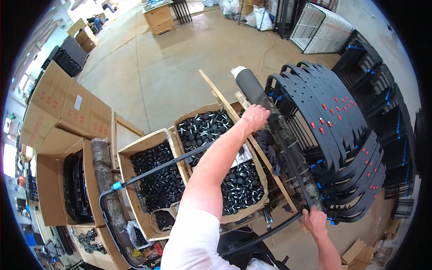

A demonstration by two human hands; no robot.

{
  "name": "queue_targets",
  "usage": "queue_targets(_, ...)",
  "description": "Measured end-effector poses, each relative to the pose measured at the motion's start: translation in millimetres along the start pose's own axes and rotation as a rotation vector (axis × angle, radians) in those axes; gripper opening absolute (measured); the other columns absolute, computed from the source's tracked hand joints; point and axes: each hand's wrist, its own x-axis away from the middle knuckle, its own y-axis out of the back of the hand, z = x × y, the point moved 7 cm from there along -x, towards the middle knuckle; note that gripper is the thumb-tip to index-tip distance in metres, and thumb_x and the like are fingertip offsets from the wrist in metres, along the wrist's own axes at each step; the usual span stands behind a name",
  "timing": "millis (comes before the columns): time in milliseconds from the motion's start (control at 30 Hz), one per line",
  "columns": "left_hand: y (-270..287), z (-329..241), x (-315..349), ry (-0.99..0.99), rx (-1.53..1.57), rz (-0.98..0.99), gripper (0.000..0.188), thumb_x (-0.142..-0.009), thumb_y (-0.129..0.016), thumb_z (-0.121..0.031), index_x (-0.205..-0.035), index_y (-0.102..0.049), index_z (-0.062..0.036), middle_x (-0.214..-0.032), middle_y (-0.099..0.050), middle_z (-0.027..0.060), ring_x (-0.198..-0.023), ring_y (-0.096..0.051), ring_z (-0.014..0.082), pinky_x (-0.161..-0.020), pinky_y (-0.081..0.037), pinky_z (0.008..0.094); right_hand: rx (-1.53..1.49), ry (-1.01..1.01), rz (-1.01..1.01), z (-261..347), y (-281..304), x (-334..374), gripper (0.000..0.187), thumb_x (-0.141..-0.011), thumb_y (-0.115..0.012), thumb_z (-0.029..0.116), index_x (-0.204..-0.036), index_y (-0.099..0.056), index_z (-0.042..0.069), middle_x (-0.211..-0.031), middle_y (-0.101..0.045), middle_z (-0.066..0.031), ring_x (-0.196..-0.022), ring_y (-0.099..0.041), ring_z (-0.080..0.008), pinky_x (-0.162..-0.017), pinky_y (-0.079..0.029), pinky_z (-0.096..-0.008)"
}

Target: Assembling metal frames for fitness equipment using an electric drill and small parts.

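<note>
A large black tube frame [153, 170] with rounded corners and a bit of blue at one corner lies across in front of me. My left hand [255, 118] is closed around its far right part, the arm stretched over the boxes. Nearer to me, my right hand [315, 220] grips the frame's near right corner, fingers curled round the tube. A dark padded roller [252, 85] runs beneath the frame's right side. Under the frame stand a carton of small black parts [157, 193] and a carton of round black knobs with metal studs [202, 128].
Stacked black curved panels with red bits [319, 99] stand close at the right. A wooden slat [216, 90] sticks out beyond the boxes. At the left are a tall open carton [58, 180] and another padded roller [103, 166]. A wooden cabinet [158, 20] stands far off.
</note>
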Motion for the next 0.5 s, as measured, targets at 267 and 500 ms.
queue_targets(267,-10.3,138.8,132.1,0.645,0.163,-0.015,0.032,-0.097,-0.068,-0.024,-0.123,-0.069,-0.0067,-0.124,-0.068,0.0186,-0.116,-0.07,0.0389,-0.096,-0.059,0.0528,-0.011,-0.05,-0.017,-0.4,-5.1,1.7,0.038,-0.103,-0.064,0.036,-0.095,-0.061,-0.001,-0.076,-0.072,-0.0272,-0.074,-0.073,-0.047,-0.07,-0.057,-0.0556)
queue_targets(500,-53.5,196.3,254.6,0.563,-0.013,0.214,0.047,-0.09,-0.078,-0.017,-0.134,-0.065,-0.0147,-0.147,-0.052,0.0184,-0.133,-0.057,0.0391,-0.107,-0.056,0.0488,-0.027,-0.075,0.023,1.4,-1.4,-5.2,0.036,-0.103,-0.065,0.033,-0.098,-0.06,-0.003,-0.079,-0.071,-0.0284,-0.075,-0.072,-0.0484,-0.07,-0.057,-0.0564)
